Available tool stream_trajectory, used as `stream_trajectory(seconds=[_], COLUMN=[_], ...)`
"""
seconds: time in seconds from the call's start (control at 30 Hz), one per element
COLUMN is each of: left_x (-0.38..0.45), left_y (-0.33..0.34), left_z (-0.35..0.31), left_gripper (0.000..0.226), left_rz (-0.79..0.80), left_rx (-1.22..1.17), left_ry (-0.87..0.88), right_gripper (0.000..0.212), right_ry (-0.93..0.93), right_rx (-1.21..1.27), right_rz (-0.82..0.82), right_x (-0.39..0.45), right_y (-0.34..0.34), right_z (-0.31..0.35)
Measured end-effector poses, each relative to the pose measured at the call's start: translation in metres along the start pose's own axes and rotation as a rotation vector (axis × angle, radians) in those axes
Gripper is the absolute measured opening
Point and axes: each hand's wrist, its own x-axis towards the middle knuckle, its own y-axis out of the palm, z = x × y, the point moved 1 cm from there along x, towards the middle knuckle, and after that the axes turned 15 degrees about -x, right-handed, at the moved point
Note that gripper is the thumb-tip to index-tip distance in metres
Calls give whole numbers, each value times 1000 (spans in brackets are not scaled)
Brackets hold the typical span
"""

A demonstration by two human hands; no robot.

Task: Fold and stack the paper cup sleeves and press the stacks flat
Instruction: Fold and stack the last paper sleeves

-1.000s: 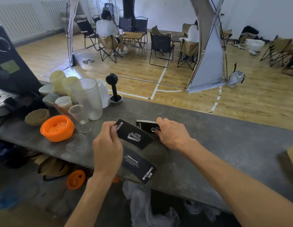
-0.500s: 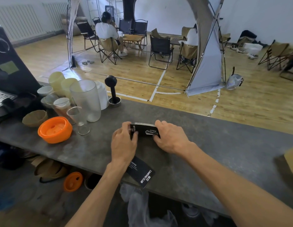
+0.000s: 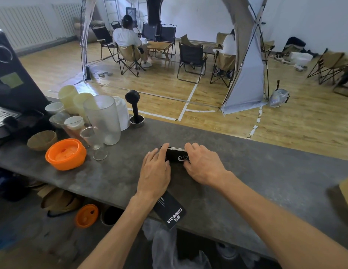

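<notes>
A small stack of black paper cup sleeves (image 3: 177, 155) with white lettering lies flat in the middle of the grey counter (image 3: 266, 183). My left hand (image 3: 155, 169) rests on its left end with straight fingers. My right hand (image 3: 203, 165) lies on its right end, fingers bent over the edge. Only the middle strip of the stack shows between the hands. One more flat black sleeve (image 3: 169, 211) marked CAMPING CLUB lies at the counter's near edge, partly under my left wrist.
Left of the hands stand an orange lid (image 3: 65, 154), a small glass (image 3: 94, 142), tall frosted plastic cups (image 3: 103, 119), paper cups and a black tamper (image 3: 135, 111). A black coffee machine (image 3: 8, 82) fills the far left. A tan object (image 3: 347, 188) sits at the right edge.
My left hand carried a sleeve from above the near edge onto the stack by my right hand. Both hands now lie on top of the stack.
</notes>
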Motion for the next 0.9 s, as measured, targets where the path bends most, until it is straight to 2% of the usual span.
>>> stream_trajectory(seconds=[0.07, 0.27, 0.53, 0.63, 0.73, 0.8, 0.83, 0.9], left_x=[0, -1, 0, 4, 1, -14, -24, -47], left_y=[0, -1, 1, -9, -31, -44, -49, -52], left_z=[-1, 1, 3, -6, -31, -52, -62, -79], left_gripper=[54, 79, 75, 68, 41, 29, 33, 60], left_rz=[7, 86, 80, -42, -195, -116, -10, 297], left_rx=[-1, 61, 16, -140, -172, -78, -10, 183], left_ry=[11, -2, 0, -54, -94, -122, -157, -260], right_gripper=[22, 21, 20, 19, 21, 21, 22, 22], right_ry=[2, 17, 21, 34, 41, 43, 41, 38], right_rx=[9, -6, 3, 7, 11, 11, 10, 13], right_rz=[5, -6, 13, -2, -5, -5, -5, -3], right_x=[1, 0, 2, 2, 3, 4, 4, 3], right_y=[-1, -4, -1, 1, 3, 4, 4, 4], right_z=[0, 1, 4, 4, 3, 2, 2, 2])
